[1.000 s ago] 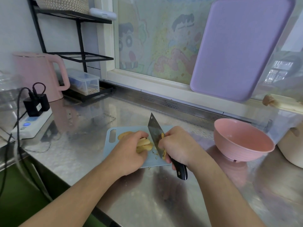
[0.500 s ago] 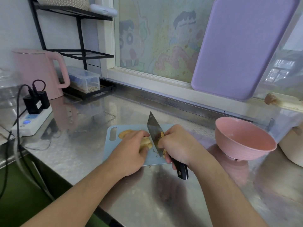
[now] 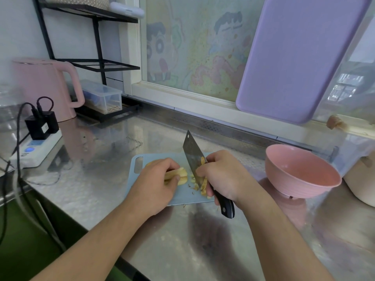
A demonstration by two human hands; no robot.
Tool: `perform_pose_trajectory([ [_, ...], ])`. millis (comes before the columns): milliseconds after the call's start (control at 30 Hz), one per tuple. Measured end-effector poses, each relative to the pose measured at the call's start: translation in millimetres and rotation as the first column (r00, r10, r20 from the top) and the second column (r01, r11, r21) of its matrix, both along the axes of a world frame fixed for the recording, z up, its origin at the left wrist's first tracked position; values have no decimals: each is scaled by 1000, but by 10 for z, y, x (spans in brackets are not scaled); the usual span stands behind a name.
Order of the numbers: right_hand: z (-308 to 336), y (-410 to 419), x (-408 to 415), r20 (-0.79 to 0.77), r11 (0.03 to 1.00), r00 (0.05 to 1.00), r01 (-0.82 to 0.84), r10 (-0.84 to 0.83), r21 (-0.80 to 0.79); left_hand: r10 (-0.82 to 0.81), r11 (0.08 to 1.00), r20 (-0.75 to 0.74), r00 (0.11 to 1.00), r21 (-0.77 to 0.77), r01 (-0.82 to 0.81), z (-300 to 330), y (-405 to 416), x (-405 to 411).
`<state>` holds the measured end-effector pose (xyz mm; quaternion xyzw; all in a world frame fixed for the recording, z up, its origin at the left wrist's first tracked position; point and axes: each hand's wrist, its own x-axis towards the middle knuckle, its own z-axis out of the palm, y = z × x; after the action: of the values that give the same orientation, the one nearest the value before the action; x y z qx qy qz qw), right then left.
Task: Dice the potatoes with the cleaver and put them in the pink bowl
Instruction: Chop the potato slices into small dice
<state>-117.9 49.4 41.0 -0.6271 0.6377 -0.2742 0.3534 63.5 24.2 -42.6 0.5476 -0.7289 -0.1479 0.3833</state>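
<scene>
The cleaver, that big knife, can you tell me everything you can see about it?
The cleaver has a wide, rectangular, dull grey metal blade with a small hole near its far top corner and a black handle with a rivet. The right hand grips it where blade meets handle. It stands on edge over the blue cutting board, beside the potato strips that the left hand holds. Potato bits cling to the blade.

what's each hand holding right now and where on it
Right hand grips the cleaver by its black handle. Left hand holds the potato slices from above on the cutting board.
</scene>
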Motion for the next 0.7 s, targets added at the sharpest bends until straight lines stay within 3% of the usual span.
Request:
perform_pose_trajectory([
  [433,34,25,8,-58,1000,998,-11,9,-29,12,1000,0,1000,-28,-12,1,34,5],
  [700,-63,-9,50,-122,999,992,-41,41,3,72,991,-7,997,114,-71,42,107,52],
])
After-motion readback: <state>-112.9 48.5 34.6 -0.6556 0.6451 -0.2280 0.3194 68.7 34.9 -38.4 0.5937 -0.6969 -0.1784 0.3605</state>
